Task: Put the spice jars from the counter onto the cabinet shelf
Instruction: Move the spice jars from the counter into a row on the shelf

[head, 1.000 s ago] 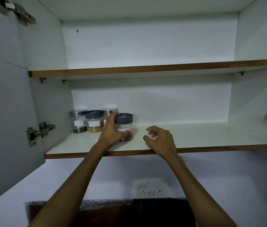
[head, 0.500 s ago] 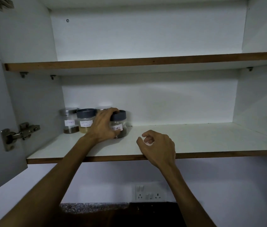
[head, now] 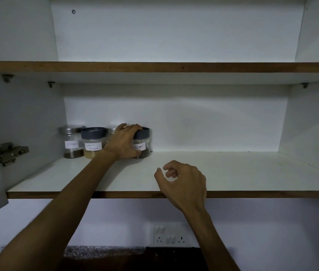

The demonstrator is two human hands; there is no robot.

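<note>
Pepper jar (head: 142, 146), left hand (head: 124, 142) gripping, touches neighbouring jars (head: 93, 142).

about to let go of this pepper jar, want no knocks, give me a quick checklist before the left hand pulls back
1. Pepper jar upright on the lower shelf: ok.
2. Left hand grip is on the jar's lid and side: ok, not yet released.
3. Gap to the garam masala jar: cannot tell, the hand hides it.
4. Silver-lidded jar behind the hand safe from the fingers: cannot tell, mostly hidden.
5. Right hand empty, curled loosely at the shelf's front edge, out of the way: ok.
6. Jar set well back from the shelf edge: ok.
</note>
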